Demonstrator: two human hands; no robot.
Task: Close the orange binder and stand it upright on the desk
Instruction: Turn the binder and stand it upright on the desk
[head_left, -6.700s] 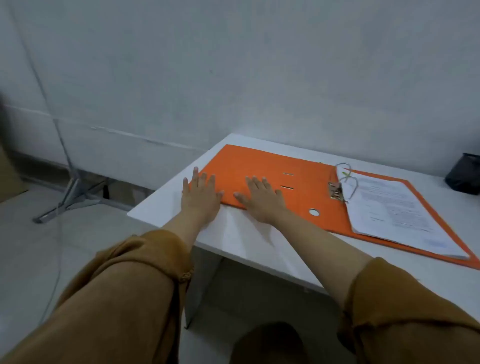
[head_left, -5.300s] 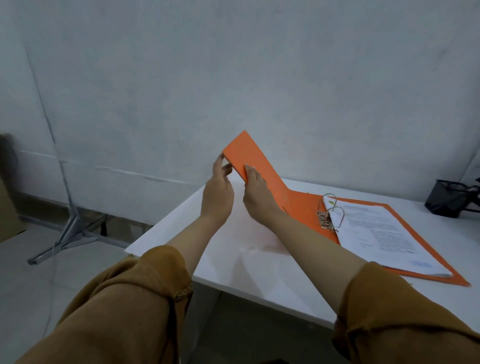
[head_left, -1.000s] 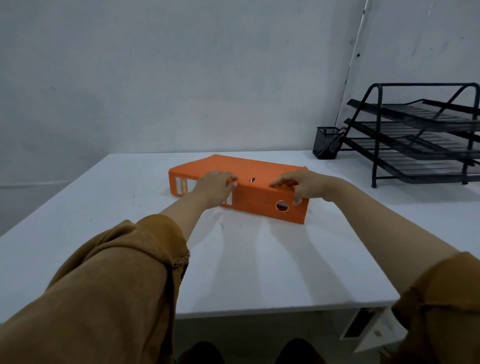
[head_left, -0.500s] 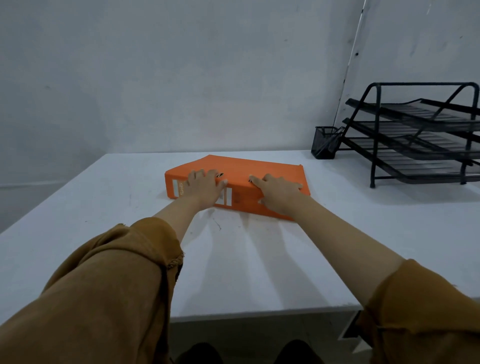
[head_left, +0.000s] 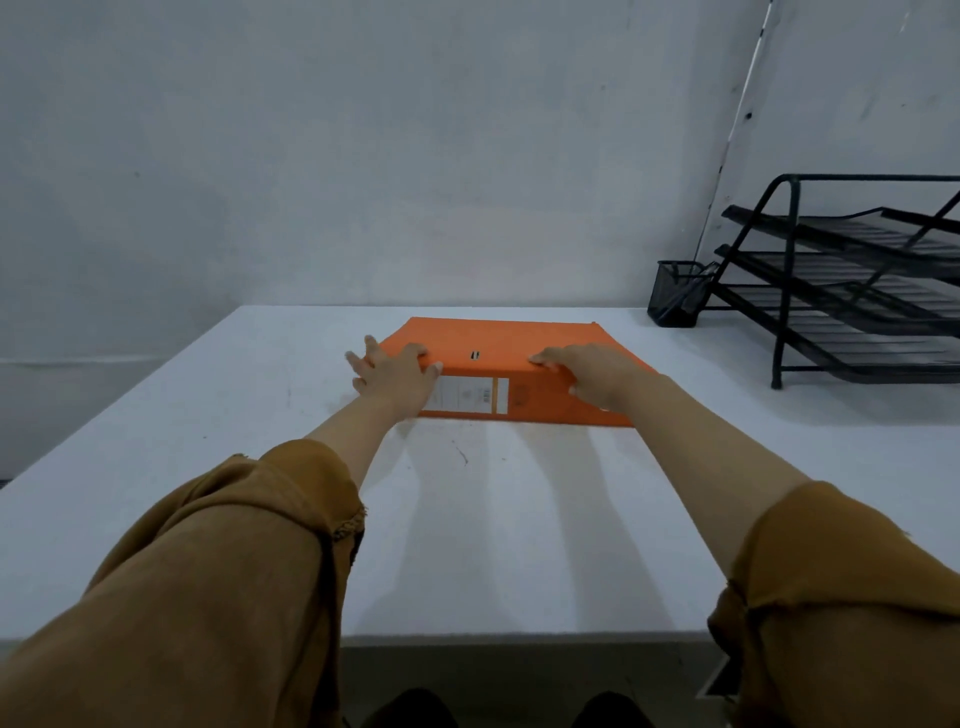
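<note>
The orange binder (head_left: 511, 340) lies closed and flat on the white desk (head_left: 493, 519), its spine with a white label facing me. My left hand (head_left: 397, 376) grips the binder's near left corner, thumb on top and fingers spread past the left end. My right hand (head_left: 597, 376) rests over the near right part of the spine, fingers curled onto the top cover. Both forearms reach forward in brown sleeves.
A black three-tier wire tray rack (head_left: 857, 280) stands at the back right of the desk. A black mesh pen cup (head_left: 678, 293) sits beside it against the wall. The wall runs along the desk's far edge.
The binder was shut and has been turned so its spine now faces me squarely. My hands have shifted outward to its two near corners.
</note>
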